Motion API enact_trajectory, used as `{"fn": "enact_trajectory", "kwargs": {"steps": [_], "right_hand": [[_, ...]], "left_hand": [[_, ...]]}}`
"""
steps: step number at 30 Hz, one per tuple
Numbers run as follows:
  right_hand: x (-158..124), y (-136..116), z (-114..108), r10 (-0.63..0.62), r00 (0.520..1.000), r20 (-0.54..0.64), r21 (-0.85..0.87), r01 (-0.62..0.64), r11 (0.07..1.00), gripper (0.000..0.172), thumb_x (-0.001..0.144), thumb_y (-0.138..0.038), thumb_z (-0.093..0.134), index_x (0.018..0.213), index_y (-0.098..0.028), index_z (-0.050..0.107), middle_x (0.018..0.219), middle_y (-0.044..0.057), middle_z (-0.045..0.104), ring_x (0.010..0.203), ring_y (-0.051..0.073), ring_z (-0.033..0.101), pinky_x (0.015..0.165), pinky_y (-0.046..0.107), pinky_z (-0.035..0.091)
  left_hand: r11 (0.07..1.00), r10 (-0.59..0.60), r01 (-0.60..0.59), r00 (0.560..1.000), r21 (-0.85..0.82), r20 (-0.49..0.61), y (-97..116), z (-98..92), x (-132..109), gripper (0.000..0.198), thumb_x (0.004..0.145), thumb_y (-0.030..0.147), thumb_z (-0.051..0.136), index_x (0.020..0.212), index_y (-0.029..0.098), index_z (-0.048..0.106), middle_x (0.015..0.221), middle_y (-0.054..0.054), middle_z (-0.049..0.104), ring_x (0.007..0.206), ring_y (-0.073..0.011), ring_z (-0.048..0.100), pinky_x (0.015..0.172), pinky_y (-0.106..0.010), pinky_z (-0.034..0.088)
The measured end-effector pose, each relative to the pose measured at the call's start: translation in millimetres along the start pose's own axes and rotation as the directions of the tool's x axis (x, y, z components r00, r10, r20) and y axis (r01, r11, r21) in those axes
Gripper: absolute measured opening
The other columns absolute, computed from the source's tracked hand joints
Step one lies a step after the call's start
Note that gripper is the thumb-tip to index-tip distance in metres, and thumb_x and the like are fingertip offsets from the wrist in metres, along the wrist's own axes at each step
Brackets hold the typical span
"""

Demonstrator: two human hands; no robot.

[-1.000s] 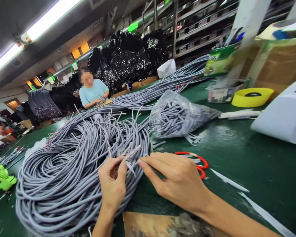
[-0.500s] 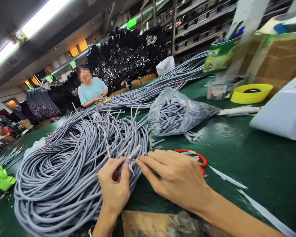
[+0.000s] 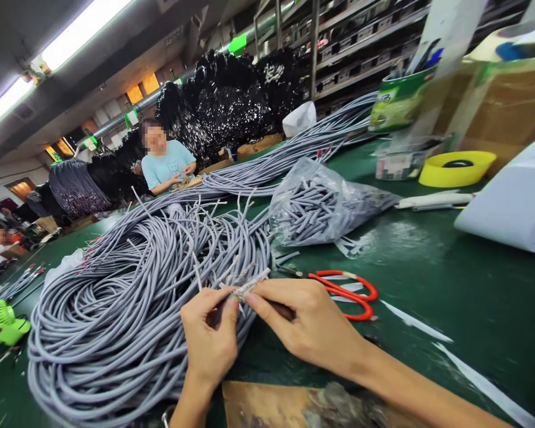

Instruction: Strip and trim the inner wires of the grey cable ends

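A big coil of grey cables [image 3: 129, 309] lies on the green table [image 3: 428, 273]. My left hand [image 3: 209, 339] is closed around one grey cable end at the coil's near right edge. My right hand [image 3: 307, 327] pinches the stripped, frayed tip of that cable [image 3: 249, 288] between thumb and forefinger, fingertips touching the left hand's. Red-handled scissors [image 3: 348, 291] lie on the table just behind my right hand.
A clear bag of short grey tube pieces [image 3: 321, 205] sits behind the scissors. A yellow dish [image 3: 455, 166], a white machine [image 3: 512, 202], a green can [image 3: 396, 101] stand at right. A green fan [image 3: 0, 324] is at left. A person in a blue shirt [image 3: 167, 163] works across the table.
My right hand has curled in and slid slightly toward me, uncovering the scissors. Both hands stay on the cable tip.
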State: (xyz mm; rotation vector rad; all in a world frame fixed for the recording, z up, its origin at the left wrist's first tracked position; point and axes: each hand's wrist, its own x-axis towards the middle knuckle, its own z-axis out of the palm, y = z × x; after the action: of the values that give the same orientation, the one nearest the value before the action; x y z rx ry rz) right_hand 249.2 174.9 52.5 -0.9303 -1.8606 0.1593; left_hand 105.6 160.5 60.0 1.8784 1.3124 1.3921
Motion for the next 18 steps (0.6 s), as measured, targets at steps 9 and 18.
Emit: {"fn": "enact_trajectory", "kwargs": {"steps": [9,18], "right_hand": [[1.6,-1.5,-3.2,-0.014,0.999,-0.049,-0.099,0.009,0.995,0.04,0.088,-0.028,0.039,0.05,-0.018,0.049,0.043,-0.002,0.049,0.038,0.009,0.042,0.043,0.022,0.028],[0.4,-1.5,-1.6,0.056,0.998,0.019,0.02,-0.056,0.998,0.043,0.087,-0.03,0.037,0.047,-0.018,0.044,0.041,-0.003,0.043,0.037,0.008,0.037,0.04,0.022,0.027]], "left_hand": [[0.982,-0.138,0.126,0.988,-0.142,-0.076,-1.7,3.0,-0.9,0.021,0.078,0.03,0.057,0.079,0.013,0.069,0.068,-0.005,0.064,0.061,-0.0161,0.059,0.054,-0.023,0.046],[0.989,-0.088,0.079,0.994,-0.123,-0.07,3.6,3.8,-1.0,0.018,0.075,0.023,0.058,0.076,0.012,0.071,0.067,-0.006,0.066,0.061,-0.016,0.058,0.057,-0.023,0.047]]}}
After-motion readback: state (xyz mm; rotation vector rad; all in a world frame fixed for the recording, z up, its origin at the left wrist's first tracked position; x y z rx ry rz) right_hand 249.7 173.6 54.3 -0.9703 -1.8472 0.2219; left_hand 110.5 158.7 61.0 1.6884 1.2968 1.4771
